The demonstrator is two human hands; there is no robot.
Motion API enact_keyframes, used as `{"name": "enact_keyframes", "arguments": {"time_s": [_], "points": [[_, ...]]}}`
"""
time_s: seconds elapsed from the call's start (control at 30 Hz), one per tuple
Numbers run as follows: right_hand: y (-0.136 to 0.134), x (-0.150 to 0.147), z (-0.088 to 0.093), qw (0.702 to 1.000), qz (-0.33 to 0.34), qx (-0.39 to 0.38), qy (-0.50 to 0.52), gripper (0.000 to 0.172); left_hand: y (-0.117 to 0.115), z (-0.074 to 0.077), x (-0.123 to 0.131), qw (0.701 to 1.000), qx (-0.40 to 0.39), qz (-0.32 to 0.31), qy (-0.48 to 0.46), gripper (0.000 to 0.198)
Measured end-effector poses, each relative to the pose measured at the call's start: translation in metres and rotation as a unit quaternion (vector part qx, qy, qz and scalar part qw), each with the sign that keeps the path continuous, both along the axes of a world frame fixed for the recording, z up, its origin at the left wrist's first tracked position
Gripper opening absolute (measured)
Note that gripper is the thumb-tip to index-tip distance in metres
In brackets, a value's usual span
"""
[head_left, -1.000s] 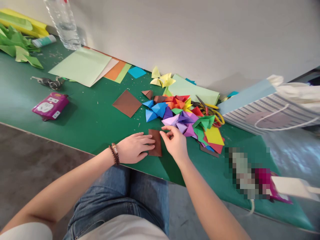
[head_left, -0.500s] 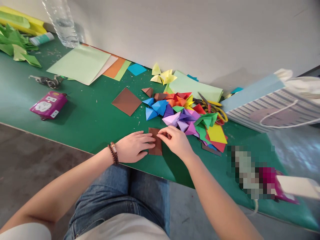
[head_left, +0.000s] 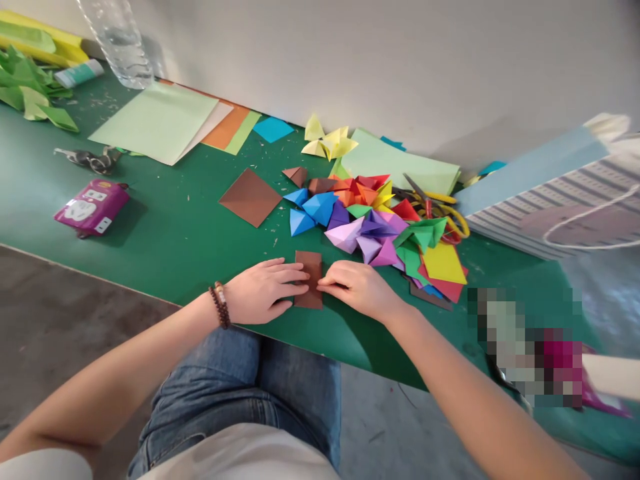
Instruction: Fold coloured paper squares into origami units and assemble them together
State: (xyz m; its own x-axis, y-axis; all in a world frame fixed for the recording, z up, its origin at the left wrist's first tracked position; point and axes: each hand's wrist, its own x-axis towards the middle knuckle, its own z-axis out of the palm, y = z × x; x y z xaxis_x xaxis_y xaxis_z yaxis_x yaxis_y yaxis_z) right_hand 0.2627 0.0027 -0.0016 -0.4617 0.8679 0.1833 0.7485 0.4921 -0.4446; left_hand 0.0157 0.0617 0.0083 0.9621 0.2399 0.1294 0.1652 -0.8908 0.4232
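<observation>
On the green bench lies a heap of folded origami units. Yellow-handled scissors sit at its two o'clock, and a striped paper bag at three. A pink packet lies at nine, pale green paper sheets at ten, and a plastic water bottle stands beyond them.

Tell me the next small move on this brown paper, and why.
Probably crease it: the left hand lies flat on the folded brown paper, and the right hand touches its edge, so sliding those fingers along the fold would likely sharpen it.
</observation>
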Motion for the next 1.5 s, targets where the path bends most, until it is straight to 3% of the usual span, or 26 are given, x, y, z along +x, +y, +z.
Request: {"name": "enact_keyframes", "arguments": {"time_s": [0.43, 0.53, 0.63, 0.77, 1.0, 1.23, 1.5], "points": [[-0.03, -0.012, 0.003, 0.999, 0.025, 0.044, 0.021, 0.016, 0.001, -0.003, 0.0, 1.0, 0.014, 0.005, -0.012, 0.036], [-0.036, -0.014, 0.003, 0.999, -0.011, 0.024, 0.03, 0.015, -0.003, -0.002, 0.0, 1.0, 0.016, 0.017, 0.003, 0.039], [-0.042, -0.017, 0.006, 0.992, -0.102, -0.016, 0.078, 0.003, -0.018, -0.001, 0.0, 0.999, 0.027, 0.045, 0.014, 0.045], [-0.045, -0.022, 0.007, 0.961, -0.228, -0.054, 0.144, 0.012, -0.046, -0.003, 0.004, 0.993, 0.058, 0.1, 0.006, 0.053], [-0.055, -0.029, 0.002, 0.943, -0.268, -0.082, 0.182, 0.005, -0.068, -0.017, 0.028, 0.964, 0.097, 0.239, -0.068, 0.024], [-0.068, -0.027, -0.006, 0.929, -0.299, -0.09, 0.198, 0.01, -0.071, -0.017, 0.032, 0.96, 0.107, 0.251, -0.065, 0.019], [-0.049, -0.029, -0.007, 0.93, -0.309, -0.073, 0.183, 0.011, -0.07, -0.017, 0.033, 0.958, 0.109, 0.254, -0.075, 0.02]]}}
